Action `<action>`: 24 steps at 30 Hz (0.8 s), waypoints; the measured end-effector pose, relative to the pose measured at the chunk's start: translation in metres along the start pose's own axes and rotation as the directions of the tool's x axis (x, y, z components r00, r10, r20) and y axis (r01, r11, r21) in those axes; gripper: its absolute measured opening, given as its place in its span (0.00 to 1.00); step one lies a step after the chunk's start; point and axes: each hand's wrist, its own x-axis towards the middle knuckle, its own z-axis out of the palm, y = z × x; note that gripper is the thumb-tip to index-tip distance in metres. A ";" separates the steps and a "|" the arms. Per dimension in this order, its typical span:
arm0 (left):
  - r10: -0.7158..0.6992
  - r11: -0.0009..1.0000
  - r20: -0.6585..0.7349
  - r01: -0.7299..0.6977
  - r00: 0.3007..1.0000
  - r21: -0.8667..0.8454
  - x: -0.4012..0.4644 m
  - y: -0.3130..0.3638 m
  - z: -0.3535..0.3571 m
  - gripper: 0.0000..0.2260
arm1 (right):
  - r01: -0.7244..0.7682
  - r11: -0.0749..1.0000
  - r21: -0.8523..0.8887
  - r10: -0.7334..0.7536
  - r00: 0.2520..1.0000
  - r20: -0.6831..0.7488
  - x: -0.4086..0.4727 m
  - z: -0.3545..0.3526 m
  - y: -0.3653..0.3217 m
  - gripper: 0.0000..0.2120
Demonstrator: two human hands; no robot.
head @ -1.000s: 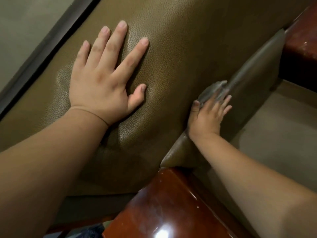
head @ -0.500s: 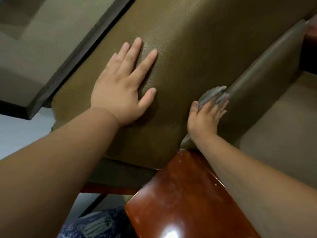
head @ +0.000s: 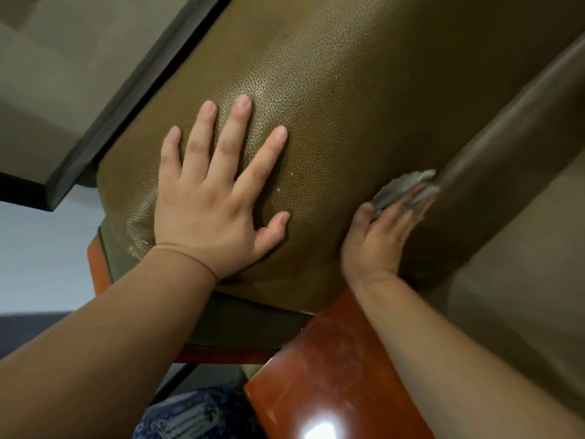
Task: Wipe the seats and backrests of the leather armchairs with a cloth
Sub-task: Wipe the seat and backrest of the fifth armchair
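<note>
The olive-brown leather armchair fills the view, its seat cushion (head: 348, 106) in the middle and its backrest (head: 506, 147) running up to the right. My left hand (head: 212, 198) lies flat on the seat cushion with fingers spread. My right hand (head: 380, 236) presses a grey cloth (head: 399, 188) with straight fingers into the crease between seat and backrest. Most of the cloth is hidden under the fingers, which are blurred.
A glossy red-brown wooden armrest (head: 332, 381) sits below my right forearm. A dark baseboard (head: 133, 99) and beige wall lie at upper left. Blue patterned fabric (head: 190, 416) shows at the bottom edge. Pale floor (head: 38, 255) is at left.
The view has shifted, so more of the seat's front edge and the armrest shows. My right hand with the cloth has slid a little along the crease. My left hand stays flat on the cushion.
</note>
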 end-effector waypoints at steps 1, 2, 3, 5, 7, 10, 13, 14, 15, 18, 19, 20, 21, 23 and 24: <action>0.002 1.000 -0.003 -0.002 1.000 0.000 0.000 0.000 0.000 0.40 | 0.070 0.998 0.008 -0.070 0.995 0.071 -0.027 0.007 -0.003 0.44; 0.005 1.000 -0.005 -0.005 1.000 0.000 0.000 0.000 0.000 0.40 | 0.157 0.987 0.018 -0.157 0.971 0.180 -0.061 0.013 -0.009 0.44; 0.008 1.000 0.002 -0.008 1.000 0.003 0.000 0.000 -0.001 0.40 | 0.247 0.968 0.036 -0.247 0.927 0.284 -0.092 0.015 -0.012 0.43; 0.012 1.000 0.020 -0.012 1.000 -0.007 0.000 -0.001 -0.003 0.40 | 0.374 0.922 0.099 -0.385 0.862 0.330 -0.106 0.008 -0.019 0.41; 0.013 1.000 0.015 -0.013 1.000 -0.017 0.001 -0.002 -0.004 0.38 | 0.423 0.895 0.141 -0.442 0.884 0.151 -0.058 -0.004 -0.045 0.38; 0.021 0.999 0.005 -0.021 1.000 -0.031 0.002 -0.001 -0.001 0.36 | 0.456 0.880 0.130 -0.442 0.888 -0.124 0.027 -0.029 -0.102 0.36; -0.002 0.997 0.009 0.003 1.000 -0.071 0.002 -0.002 -0.002 0.34 | 0.619 0.783 0.062 -0.609 0.783 -0.123 0.023 -0.030 -0.122 0.31; -0.014 0.996 0.018 0.016 1.000 -0.093 0.002 -0.003 -0.004 0.34 | 0.666 0.742 0.073 -0.665 0.745 -0.038 0.002 -0.026 -0.116 0.30; -0.021 0.992 0.033 0.025 0.999 -0.122 0.002 -0.003 -0.006 0.35 | 0.682 0.727 0.081 -0.687 0.724 0.063 -0.022 -0.022 -0.105 0.30; -0.020 0.964 0.076 0.040 0.997 -0.263 0.005 -0.009 -0.020 0.36 | 0.716 0.697 0.035 -0.697 0.666 0.268 -0.055 -0.021 -0.065 0.30; -0.013 0.949 0.090 0.040 0.996 -0.313 0.004 -0.015 -0.025 0.35 | 0.747 0.665 -0.021 -0.715 0.644 0.271 -0.045 -0.022 -0.058 0.31; 0.014 0.938 0.102 0.023 0.995 -0.345 0.000 -0.024 -0.028 0.33 | 0.750 0.657 -0.081 -0.714 0.653 0.252 -0.030 -0.024 -0.058 0.32; 0.052 0.937 0.111 -0.010 0.992 -0.348 -0.007 -0.035 -0.029 0.32 | 0.694 0.709 -0.128 -0.664 0.718 0.210 -0.015 -0.027 -0.065 0.33; 0.079 0.957 0.126 -0.039 0.989 -0.286 -0.029 -0.050 -0.028 0.32 | 0.456 0.886 -0.082 -0.451 0.890 0.070 0.000 -0.026 -0.088 0.34; 0.043 0.968 0.129 -0.009 0.991 -0.251 -0.040 -0.053 -0.025 0.33 | 0.356 0.934 -0.014 -0.356 0.934 0.025 -0.007 -0.021 -0.099 0.34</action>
